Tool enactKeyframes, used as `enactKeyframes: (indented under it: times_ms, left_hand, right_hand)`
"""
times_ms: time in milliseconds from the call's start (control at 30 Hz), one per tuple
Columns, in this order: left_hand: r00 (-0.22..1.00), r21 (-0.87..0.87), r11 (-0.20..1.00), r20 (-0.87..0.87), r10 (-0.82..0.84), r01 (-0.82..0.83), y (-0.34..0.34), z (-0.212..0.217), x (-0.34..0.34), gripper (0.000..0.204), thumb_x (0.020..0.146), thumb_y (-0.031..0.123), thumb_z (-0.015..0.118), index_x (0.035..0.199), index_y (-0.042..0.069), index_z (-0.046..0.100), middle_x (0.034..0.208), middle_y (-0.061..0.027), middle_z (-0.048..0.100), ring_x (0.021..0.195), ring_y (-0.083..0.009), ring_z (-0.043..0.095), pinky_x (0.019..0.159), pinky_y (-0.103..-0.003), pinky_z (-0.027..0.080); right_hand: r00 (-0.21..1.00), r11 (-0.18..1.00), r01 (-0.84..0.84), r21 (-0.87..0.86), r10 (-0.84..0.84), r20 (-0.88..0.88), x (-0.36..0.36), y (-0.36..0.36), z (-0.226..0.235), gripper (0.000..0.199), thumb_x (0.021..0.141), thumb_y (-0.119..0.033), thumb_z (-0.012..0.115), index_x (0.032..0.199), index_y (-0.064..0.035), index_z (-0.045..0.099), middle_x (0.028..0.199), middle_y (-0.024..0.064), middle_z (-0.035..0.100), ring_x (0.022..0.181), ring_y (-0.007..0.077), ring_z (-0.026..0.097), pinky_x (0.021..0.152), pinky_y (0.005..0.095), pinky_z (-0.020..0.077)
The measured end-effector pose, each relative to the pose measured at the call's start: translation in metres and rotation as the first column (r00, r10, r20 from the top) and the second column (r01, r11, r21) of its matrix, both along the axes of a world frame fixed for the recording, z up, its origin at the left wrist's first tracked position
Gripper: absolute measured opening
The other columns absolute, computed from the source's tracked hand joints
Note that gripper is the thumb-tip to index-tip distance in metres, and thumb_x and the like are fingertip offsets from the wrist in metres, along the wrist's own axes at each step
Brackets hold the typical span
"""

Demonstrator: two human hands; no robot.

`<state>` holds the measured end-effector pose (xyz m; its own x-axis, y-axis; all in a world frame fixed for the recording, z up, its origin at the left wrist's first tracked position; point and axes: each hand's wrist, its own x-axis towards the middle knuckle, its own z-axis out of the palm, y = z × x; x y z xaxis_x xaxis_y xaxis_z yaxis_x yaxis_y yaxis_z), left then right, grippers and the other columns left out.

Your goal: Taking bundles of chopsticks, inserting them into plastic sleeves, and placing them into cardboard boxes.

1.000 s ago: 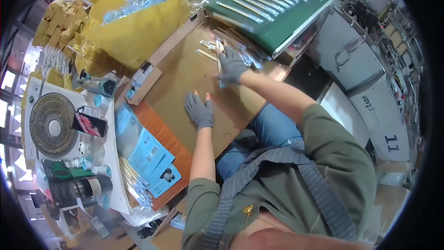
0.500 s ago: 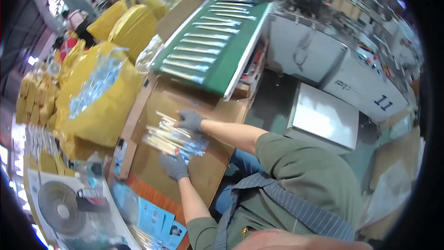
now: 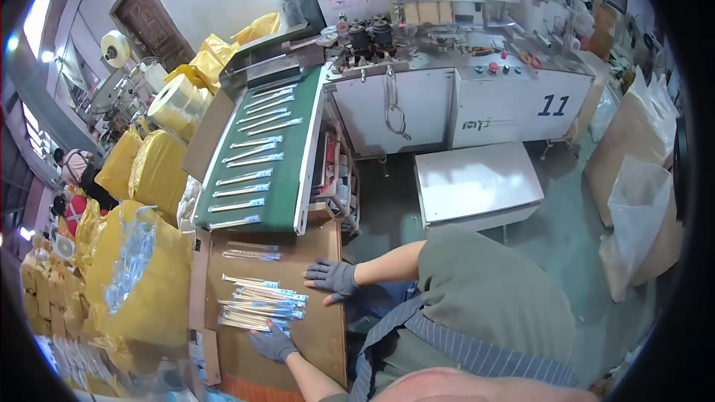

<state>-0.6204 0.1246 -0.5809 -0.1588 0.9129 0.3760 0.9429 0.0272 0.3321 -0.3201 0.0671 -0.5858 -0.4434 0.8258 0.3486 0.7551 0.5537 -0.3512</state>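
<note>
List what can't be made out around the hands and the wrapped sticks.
- Head view: the count of wrapped sticks is unclear; they overlap and are too small.
- Left hand: its palm is hidden by its own gloved back.
- Right hand: whether it presses the cardboard board is unclear.

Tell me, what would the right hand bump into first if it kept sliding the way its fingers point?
Most likely the pile of wrapped sticks lying on the cardboard; the right hand points at it from close by.
</note>
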Motion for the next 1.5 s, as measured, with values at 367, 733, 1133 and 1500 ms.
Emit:
enactKeyframes:
  times_ms: [367, 733, 1133, 1500]
  left_hand:
    - [0.998, 0.061, 0.998, 0.059, -0.023, 0.019, 0.002, -0.006, 0.002, 0.070, 0.087, 0.053, 0.052, 0.126, -0.005, 0.049, 0.129, -0.0232, 0.050, 0.120, -0.0373, 0.047, 0.103, -0.046, 0.034]
    - [0.994, 0.051, 0.999, 0.109, -0.022, 0.016, -0.004, 0.019, 0.011, 0.065, 0.067, 0.051, 0.075, 0.104, 0.001, 0.056, 0.102, -0.0189, 0.058, 0.099, -0.0355, 0.054, 0.086, -0.043, 0.043]
    - [0.998, 0.094, 0.995, 0.060, -0.017, 0.011, -0.008, 0.005, 0.008, 0.085, 0.074, 0.059, 0.064, 0.126, -0.006, 0.046, 0.129, -0.0221, 0.048, 0.124, -0.0349, 0.041, 0.105, -0.044, 0.030]
    - [1.000, 0.159, 0.987, 0.025, -0.012, 0.008, -0.007, 0.004, 0.006, 0.081, 0.075, 0.057, 0.066, 0.123, -0.007, 0.049, 0.128, -0.0234, 0.050, 0.121, -0.0360, 0.044, 0.103, -0.043, 0.032]
  right_hand:
    - [0.996, 1.000, -0.008, 0.004, 0.008, 0.085, 0.004, 0.000, -0.005, 0.082, 0.085, -0.062, 0.043, 0.139, -0.0009, 0.034, 0.144, 0.0242, 0.032, 0.136, 0.0392, 0.025, 0.112, 0.0538, 0.0137]
    - [0.997, 1.000, -0.019, 0.004, 0.019, 0.073, 0.004, -0.001, 0.011, 0.077, 0.081, -0.058, 0.053, 0.133, -0.0015, 0.039, 0.136, 0.0244, 0.038, 0.130, 0.0411, 0.031, 0.109, 0.0534, 0.0198]
    - [0.992, 0.999, 0.007, 0.048, -0.013, 0.127, 0.000, -0.007, 0.032, 0.075, 0.082, -0.057, 0.051, 0.134, -0.0031, 0.042, 0.137, 0.0211, 0.040, 0.130, 0.0372, 0.034, 0.110, 0.0521, 0.0188]
    - [0.994, 0.999, 0.011, 0.048, -0.016, 0.105, -0.004, -0.006, 0.034, 0.076, 0.083, -0.058, 0.050, 0.134, -0.0022, 0.042, 0.137, 0.0213, 0.041, 0.129, 0.0376, 0.035, 0.110, 0.0521, 0.0180]
